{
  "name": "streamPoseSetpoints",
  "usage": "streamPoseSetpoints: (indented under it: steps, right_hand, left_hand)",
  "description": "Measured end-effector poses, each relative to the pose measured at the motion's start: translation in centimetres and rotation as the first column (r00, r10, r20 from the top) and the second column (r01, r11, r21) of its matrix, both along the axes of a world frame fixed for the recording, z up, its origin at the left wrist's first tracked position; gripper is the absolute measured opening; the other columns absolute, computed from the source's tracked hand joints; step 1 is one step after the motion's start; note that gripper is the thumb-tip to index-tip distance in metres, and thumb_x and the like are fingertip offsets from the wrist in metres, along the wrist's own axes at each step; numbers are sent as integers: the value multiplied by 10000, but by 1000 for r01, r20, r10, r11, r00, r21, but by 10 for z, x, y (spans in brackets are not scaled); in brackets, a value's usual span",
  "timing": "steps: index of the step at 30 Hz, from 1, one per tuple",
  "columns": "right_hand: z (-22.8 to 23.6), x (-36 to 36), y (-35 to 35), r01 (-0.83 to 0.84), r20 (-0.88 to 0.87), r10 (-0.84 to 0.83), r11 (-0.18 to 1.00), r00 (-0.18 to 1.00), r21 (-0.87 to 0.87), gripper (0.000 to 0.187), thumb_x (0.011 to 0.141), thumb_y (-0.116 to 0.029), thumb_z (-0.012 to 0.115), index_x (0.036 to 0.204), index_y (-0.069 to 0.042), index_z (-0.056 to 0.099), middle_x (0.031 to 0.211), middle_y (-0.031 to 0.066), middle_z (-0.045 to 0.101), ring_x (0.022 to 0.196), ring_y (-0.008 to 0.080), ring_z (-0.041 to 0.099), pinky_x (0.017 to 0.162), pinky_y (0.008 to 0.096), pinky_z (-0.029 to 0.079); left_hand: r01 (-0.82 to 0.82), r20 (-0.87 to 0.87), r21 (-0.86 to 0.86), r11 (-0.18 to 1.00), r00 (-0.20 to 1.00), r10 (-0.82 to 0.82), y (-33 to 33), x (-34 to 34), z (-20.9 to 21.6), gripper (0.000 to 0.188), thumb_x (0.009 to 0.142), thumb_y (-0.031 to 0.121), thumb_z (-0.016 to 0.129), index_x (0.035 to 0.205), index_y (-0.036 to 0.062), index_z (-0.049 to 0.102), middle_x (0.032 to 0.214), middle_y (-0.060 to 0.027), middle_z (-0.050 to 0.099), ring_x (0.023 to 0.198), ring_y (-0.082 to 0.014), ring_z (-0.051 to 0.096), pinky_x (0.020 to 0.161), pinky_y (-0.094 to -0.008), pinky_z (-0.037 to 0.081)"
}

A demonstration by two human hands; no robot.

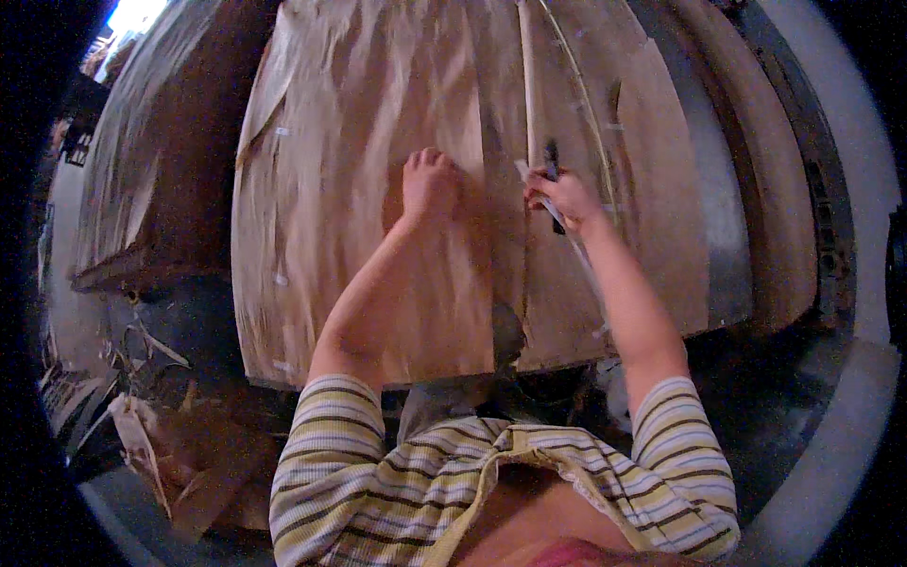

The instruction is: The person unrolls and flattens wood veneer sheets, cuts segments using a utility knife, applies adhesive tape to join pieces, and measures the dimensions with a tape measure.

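Note:
My left hand (432,184) rests on the broad light-brown veneer sheet (359,255), its fingers curled down against the surface. Whether anything lies under those fingers is hidden. To the right, my right hand (570,200) is closed around a slim black tool (552,156) that stands up past the fingers; its exact kind is unclear. A thin pale strip (593,274) also passes through that grip and trails back along my forearm. Between the hands runs a long dark gap (499,227), with another brown veneer sheet (652,217) on its right side.
Small white tape pieces (282,280) dot the sheets. A narrow pale wood strip (528,76) lies lengthwise near the far side. Another stack of sheets (170,170) stands at left, above torn scraps (203,463) on the floor. Further brown sheets (770,189) lie at right.

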State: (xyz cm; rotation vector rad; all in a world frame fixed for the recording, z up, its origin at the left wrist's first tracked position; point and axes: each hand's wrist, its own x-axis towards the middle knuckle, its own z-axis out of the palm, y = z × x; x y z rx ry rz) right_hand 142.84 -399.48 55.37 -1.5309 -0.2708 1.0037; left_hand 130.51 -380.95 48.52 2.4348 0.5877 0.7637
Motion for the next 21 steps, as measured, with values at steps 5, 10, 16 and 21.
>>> streamPoseSetpoints:
  steps: [5, 10, 16, 21]
  right_hand:
    - [-43, 20, 61, -56, 145, 105, 949, 984, -309, 136, 751, -155, 600, 774, -29, 555, 674, 47, 575, 571, 125, 556, 427, 277, 421]
    - [-92, 57, 55, 27, 334, 169, 860, 927, -509, 137, 735, -171, 607, 742, -40, 564, 641, 42, 576, 585, 123, 556, 420, 266, 402]
    - [-10, 10, 63, -214, 237, 332, 884, 913, -416, 167, 751, -212, 577, 740, -47, 566, 651, 51, 578, 615, 120, 554, 505, 285, 417]
    - [-9, 68, 73, 1, 639, 447, 819, 626, -574, 194, 767, -203, 551, 728, -14, 566, 651, 65, 571, 573, 112, 536, 518, 288, 417]
  left_hand:
    - [182, -161, 206, 961, 975, -150, -9, 2, 2, 285, 676, 151, 517, 952, 84, 515, 1025, -89, 464, 1005, -280, 405, 882, -383, 299]
    - [272, -77, 335, 902, 962, -261, -20, 25, 10, 336, 718, 150, 473, 1047, 83, 489, 1120, -47, 440, 1036, -224, 393, 873, -381, 297]
    - [265, -370, 250, 931, 915, -161, -24, 15, 16, 425, 720, 243, 479, 1126, 123, 450, 1182, -9, 417, 1088, -172, 338, 867, -413, 267]
    - [313, -297, 181, 932, 921, -251, -23, 22, 20, 392, 704, 223, 508, 1085, 135, 490, 1141, -20, 447, 1038, -198, 391, 849, -401, 287]
